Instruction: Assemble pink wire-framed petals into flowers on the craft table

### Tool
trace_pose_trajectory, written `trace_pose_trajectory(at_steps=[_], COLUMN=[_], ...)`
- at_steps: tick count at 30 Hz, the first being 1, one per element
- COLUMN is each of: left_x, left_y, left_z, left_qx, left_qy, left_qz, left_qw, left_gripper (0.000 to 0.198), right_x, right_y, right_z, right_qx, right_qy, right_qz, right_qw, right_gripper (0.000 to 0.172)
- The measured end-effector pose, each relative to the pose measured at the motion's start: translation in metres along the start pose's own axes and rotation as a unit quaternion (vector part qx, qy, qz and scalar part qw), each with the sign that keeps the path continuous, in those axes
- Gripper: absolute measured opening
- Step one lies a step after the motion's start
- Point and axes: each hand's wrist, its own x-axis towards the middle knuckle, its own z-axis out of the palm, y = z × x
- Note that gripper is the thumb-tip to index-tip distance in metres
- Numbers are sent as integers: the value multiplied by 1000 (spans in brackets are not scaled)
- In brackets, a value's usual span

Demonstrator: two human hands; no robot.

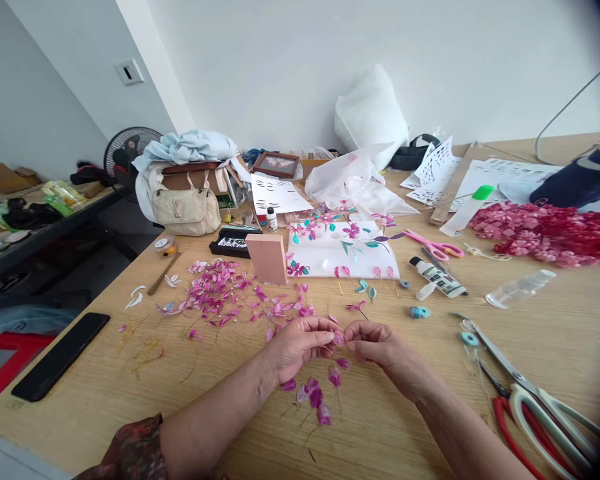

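Note:
Between my two hands is a small pink petal. The fingertips of my left hand pinch it from the left. My right hand is closed at its other side, thumb against fingers; whether it grips the petal or a thin wire on it is too small to tell. Just below the hands lie several loose magenta petals on wire stems. A heap of pink petals spreads over the table to the left. Behind the hands, finished-looking flowers stand on a white foam block.
A wooden block stands upright behind the petals. Large scissors lie at the right, pink scissors and a glue tube farther back. A black phone rests near the left edge. Pink-red flower bunches lie at the far right.

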Motion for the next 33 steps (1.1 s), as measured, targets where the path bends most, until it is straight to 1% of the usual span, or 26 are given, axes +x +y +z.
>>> trace_pose_trajectory(at_steps=[6,13,20,24,28,33], left_x=[0,0,0,-1,-2,-2], left_y=[-2,-2,2,3,2,3], left_z=[-2,-2,-2,-1,0,0], left_qx=[15,19,4,-18,-26,-23], left_qy=[-17,-21,-15,0,-2,4], left_qz=[0,-7,-14,-10,1,0], left_qw=[1000,1000,1000,1000,1000,1000], left_gripper=[21,19,22,25,24,23], right_x=[1,2,1,0,1,1], right_y=[1,0,-1,0,1,1], right_z=[-1,-1,-1,-3,-5,-7], right_qx=[-3,-15,-27,-30,-34,-40], right_qy=[4,10,20,28,36,40], right_qz=[6,14,18,13,10,10], right_qw=[1000,1000,999,999,999,998], right_gripper=[8,8,8,8,8,9])
